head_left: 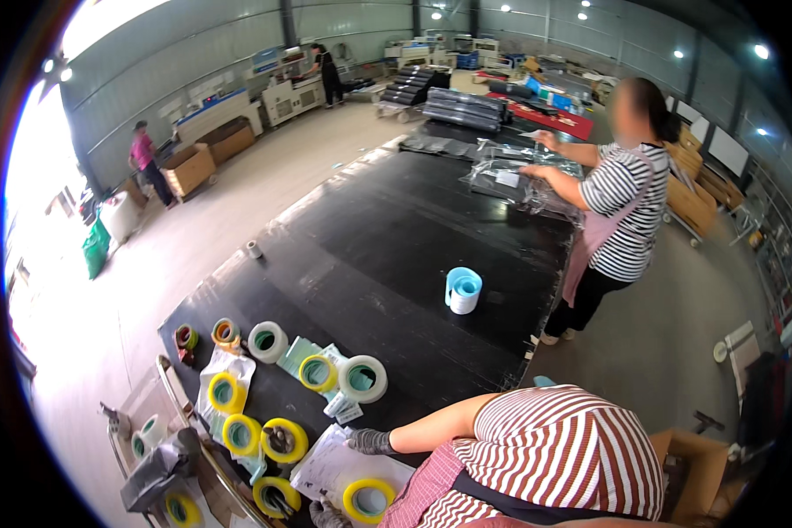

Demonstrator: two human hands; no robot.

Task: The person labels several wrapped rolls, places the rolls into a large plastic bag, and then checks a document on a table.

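Note:
My right hand [370, 442], in a dark grey knit glove, lies at the upper edge of a white printed sheet [333, 466], its fingers stretched over the paper. At the bottom edge of the picture my left hand [329, 515], gloved alike, is by the sheet's near corner; it is partly cut off and its grip is unclear. A yellow-rimmed tape roll [369, 501] rests on the sheet. Beside it are a tape roll with something dark and metallic in its core [284, 440] and another with a dark tool on it [275, 498].
Several more tape rolls [227, 392] and paper slips lie on the long black table [361, 238]. A light-blue roll [463, 290] stands mid-table. At the right edge, a co-worker [625, 194] handles clear plastic packages [506, 180]. A wire-framed cart [172, 387] stands at the near left.

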